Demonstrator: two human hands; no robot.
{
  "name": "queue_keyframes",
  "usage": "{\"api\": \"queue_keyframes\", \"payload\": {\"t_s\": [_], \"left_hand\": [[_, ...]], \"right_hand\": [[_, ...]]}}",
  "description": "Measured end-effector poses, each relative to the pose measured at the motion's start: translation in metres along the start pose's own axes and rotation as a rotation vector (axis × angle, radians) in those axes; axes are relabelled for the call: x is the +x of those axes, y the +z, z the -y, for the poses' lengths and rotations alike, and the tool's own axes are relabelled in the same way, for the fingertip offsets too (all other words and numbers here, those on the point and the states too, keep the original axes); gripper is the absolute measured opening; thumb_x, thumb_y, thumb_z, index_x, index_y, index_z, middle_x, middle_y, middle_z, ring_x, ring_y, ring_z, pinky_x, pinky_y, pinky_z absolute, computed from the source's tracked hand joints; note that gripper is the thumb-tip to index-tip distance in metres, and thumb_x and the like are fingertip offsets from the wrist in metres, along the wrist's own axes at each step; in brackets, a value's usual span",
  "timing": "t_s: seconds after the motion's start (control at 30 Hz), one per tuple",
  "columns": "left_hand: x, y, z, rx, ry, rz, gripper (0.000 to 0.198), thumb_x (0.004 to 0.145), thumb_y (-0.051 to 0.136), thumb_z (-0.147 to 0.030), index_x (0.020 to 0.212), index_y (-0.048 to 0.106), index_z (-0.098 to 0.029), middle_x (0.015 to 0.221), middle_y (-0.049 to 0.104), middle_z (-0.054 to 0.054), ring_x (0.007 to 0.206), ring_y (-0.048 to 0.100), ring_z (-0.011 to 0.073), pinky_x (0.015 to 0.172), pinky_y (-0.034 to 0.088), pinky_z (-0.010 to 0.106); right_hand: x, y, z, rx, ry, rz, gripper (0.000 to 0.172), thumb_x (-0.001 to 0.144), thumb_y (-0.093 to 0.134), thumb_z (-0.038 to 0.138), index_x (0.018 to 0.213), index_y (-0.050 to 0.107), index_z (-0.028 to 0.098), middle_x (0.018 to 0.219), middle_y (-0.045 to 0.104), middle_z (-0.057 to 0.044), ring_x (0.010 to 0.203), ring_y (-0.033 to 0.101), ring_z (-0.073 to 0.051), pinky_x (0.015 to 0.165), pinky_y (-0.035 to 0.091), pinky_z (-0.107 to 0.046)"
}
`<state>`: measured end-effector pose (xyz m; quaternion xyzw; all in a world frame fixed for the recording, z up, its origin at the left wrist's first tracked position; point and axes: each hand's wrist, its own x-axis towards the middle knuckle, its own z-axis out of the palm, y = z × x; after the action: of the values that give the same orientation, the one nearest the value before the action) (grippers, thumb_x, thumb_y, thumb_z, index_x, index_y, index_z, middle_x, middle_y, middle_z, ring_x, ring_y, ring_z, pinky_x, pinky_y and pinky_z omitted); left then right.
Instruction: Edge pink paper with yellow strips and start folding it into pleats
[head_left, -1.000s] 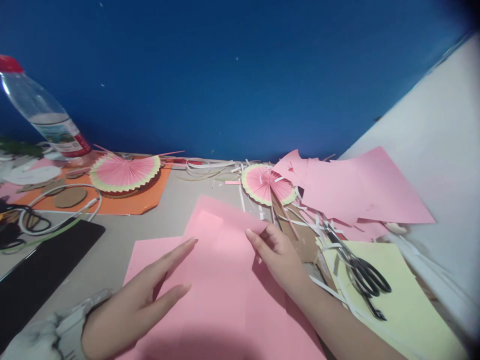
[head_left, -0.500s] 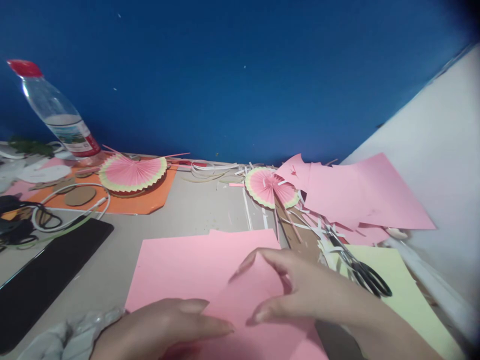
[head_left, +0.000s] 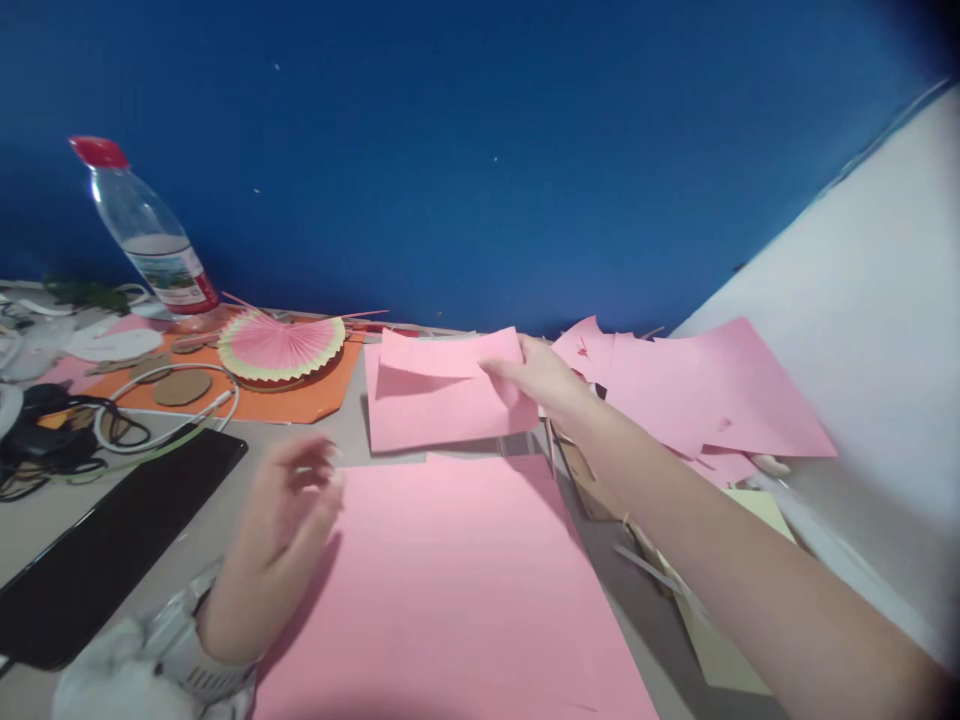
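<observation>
Toward the back of the table my right hand (head_left: 536,372) grips the right edge of a folded pink paper sheet (head_left: 442,405) between thumb and fingers. The sheet's upper flap curls toward me. A larger pink paper stack (head_left: 450,580) lies flat in front of me, its sheets slightly offset at the far edge. My left hand (head_left: 289,515) hovers by the left edge of this stack, somewhat blurred, fingers loosely curled and thumb apart, holding nothing. A pleated pink-and-yellow paper fan (head_left: 281,348) rests at the back left.
A red-capped bottle (head_left: 154,235) stands at the back left on an orange sheet (head_left: 322,395). Cables (head_left: 105,430) and a black phone-like slab (head_left: 124,545) lie on the left. More pink paper (head_left: 697,390) and a yellow sheet (head_left: 727,640) are on the right, by the white wall.
My right hand has moved from the pink stack toward the back, carrying a folded pink sheet that covers the second fan. My left hand has lifted off the paper and shifted left.
</observation>
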<state>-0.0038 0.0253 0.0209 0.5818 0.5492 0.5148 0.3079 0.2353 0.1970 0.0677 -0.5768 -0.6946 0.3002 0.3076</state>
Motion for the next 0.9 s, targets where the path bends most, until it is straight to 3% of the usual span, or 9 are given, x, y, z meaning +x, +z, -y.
{"api": "queue_keyframes", "payload": {"t_s": [0.07,0.2,0.3,0.4,0.43,0.53,0.67,0.8,0.9], "left_hand": [[-0.002,0.003,-0.004,0.059,0.080,0.274,0.025,0.082,0.057,-0.024,0.107,0.056,-0.027,0.102,0.057,0.004,0.093,0.056,0.0209,0.081,0.049,0.034],[-0.007,0.009,-0.014,0.288,0.444,0.755,0.024,0.082,0.055,-0.023,0.105,0.058,-0.025,0.104,0.061,0.004,0.104,0.050,0.0226,0.096,0.039,0.039],[-0.006,0.005,-0.014,0.484,0.495,0.789,0.042,0.080,0.060,-0.041,0.118,0.052,-0.025,0.119,0.058,0.006,0.115,0.045,0.0268,0.102,0.034,0.044],[-0.012,0.005,-0.003,0.650,0.588,0.837,0.073,0.070,0.063,-0.057,0.131,0.043,-0.023,0.138,0.045,0.011,0.126,0.037,0.0351,0.102,0.033,0.052],[-0.016,0.007,0.004,0.721,0.633,0.867,0.070,0.073,0.065,-0.045,0.134,0.039,-0.023,0.142,0.040,0.010,0.129,0.034,0.0346,0.104,0.031,0.052],[-0.035,0.022,0.023,0.815,0.910,0.759,0.070,0.072,0.064,-0.009,0.134,0.039,-0.027,0.143,0.041,0.007,0.129,0.036,0.0327,0.105,0.027,0.053],[-0.047,0.033,0.028,0.874,0.942,0.722,0.071,0.073,0.063,-0.005,0.135,0.038,-0.031,0.144,0.038,0.008,0.132,0.030,0.0335,0.104,0.027,0.055],[-0.037,0.024,0.012,0.941,0.699,0.790,0.083,0.064,0.064,0.002,0.135,0.038,-0.033,0.147,0.033,0.006,0.136,0.023,0.0320,0.106,0.025,0.054],[-0.030,0.017,0.005,0.869,0.615,0.844,0.086,0.063,0.071,-0.018,0.139,0.032,-0.030,0.149,0.027,0.008,0.137,0.019,0.0346,0.106,0.024,0.056]], "right_hand": [[0.021,0.015,-0.007,0.006,0.021,-0.055,0.039,0.073,0.063,0.030,0.107,0.057,0.012,0.105,0.064,-0.011,0.095,0.060,-0.024,0.080,0.047,-0.037],[0.032,0.019,-0.006,0.007,0.013,-0.199,0.077,0.074,0.063,0.029,0.138,0.024,0.014,0.132,0.042,-0.017,0.114,0.050,-0.024,0.087,0.044,-0.037],[0.001,-0.001,0.004,-0.033,-0.104,-0.228,0.078,0.075,0.062,0.024,0.140,0.020,0.023,0.138,0.035,-0.009,0.121,0.042,-0.019,0.092,0.040,-0.030],[-0.055,-0.019,0.004,-0.273,-0.208,0.175,0.033,0.082,0.055,0.035,0.114,0.053,0.026,0.107,0.060,-0.003,0.094,0.058,-0.020,0.077,0.044,-0.032],[-0.074,-0.021,0.000,-0.373,-0.195,0.263,0.027,0.082,0.056,0.037,0.107,0.058,0.026,0.105,0.062,-0.003,0.093,0.058,-0.021,0.078,0.043,-0.033],[-0.116,-0.018,-0.023,-0.583,-0.192,0.216,0.031,0.078,0.062,0.036,0.104,0.059,0.021,0.104,0.062,-0.007,0.099,0.055,-0.026,0.085,0.039,-0.039],[-0.133,-0.005,-0.048,-0.631,-0.135,0.098,0.028,0.082,0.058,0.035,0.107,0.055,0.021,0.110,0.058,-0.008,0.108,0.048,-0.028,0.089,0.035,-0.043],[-0.130,0.004,-0.051,-0.594,-0.079,0.050,0.020,0.084,0.056,0.033,0.099,0.055,0.019,0.106,0.057,-0.008,0.103,0.050,-0.027,0.088,0.034,-0.045],[-0.133,0.011,-0.048,-0.533,-0.079,0.071,0.016,0.083,0.059,0.031,0.094,0.055,0.019,0.101,0.058,-0.006,0.097,0.052,-0.024,0.085,0.036,-0.042]]}}
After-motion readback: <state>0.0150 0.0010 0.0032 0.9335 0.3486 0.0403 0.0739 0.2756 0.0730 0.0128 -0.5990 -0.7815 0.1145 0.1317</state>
